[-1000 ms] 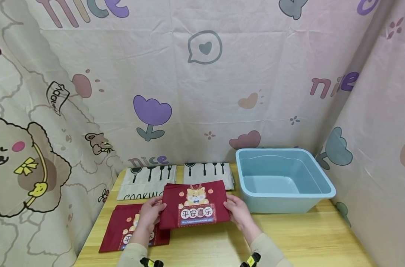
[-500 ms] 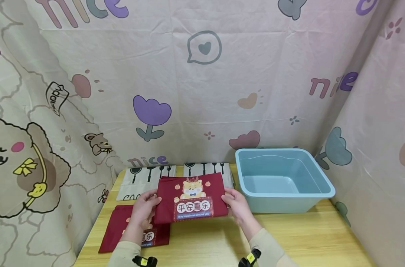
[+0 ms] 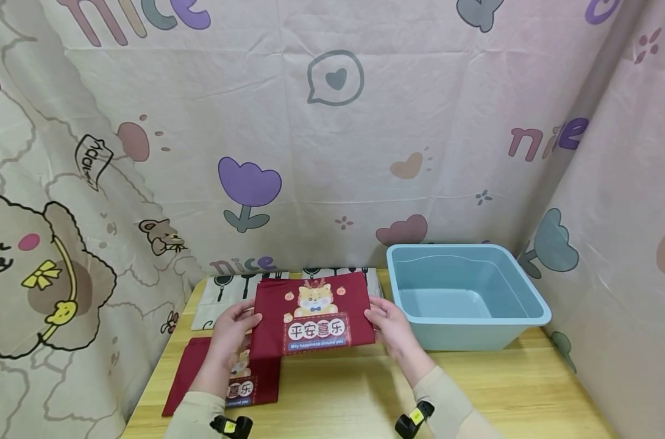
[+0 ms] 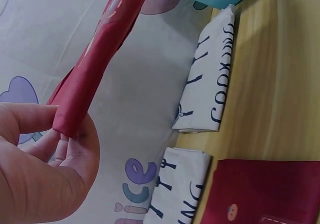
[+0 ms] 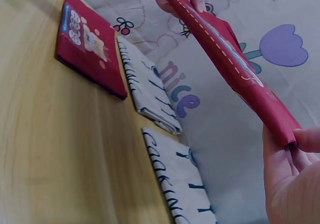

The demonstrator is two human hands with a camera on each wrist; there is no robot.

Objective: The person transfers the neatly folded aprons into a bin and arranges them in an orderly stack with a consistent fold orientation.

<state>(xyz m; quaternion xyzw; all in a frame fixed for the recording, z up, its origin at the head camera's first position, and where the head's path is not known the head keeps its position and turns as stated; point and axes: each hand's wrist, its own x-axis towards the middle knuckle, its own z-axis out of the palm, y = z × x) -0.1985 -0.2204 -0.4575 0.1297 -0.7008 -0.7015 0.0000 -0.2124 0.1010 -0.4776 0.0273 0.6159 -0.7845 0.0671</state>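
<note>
A folded red cloth (image 3: 323,332) with a cartoon dog and printed characters is held up above the table, its front face tilted toward the head camera. My left hand (image 3: 230,338) pinches its left edge, thumb in front and fingers behind. At the opposite edge my right hand (image 3: 391,329) grips it the same way. Both wrist views show the held cloth edge-on, as a thick folded band (image 4: 97,67), clear of the table. Beneath my left forearm, a second folded red cloth (image 3: 186,369) with the same print lies on the table, partly hidden.
Two folded white cloths with black utensil prints lie at the back: one at left (image 3: 211,308), another at right (image 4: 210,79), partly covered in the head view. A light blue plastic bin (image 3: 469,334) stands back right on the wooden table (image 3: 508,390). A patterned curtain (image 3: 332,171) hangs behind.
Both hands have raised the held red cloth and moved it slightly left and away from the body. It now covers more of the white cloths behind. The bin has stayed put.
</note>
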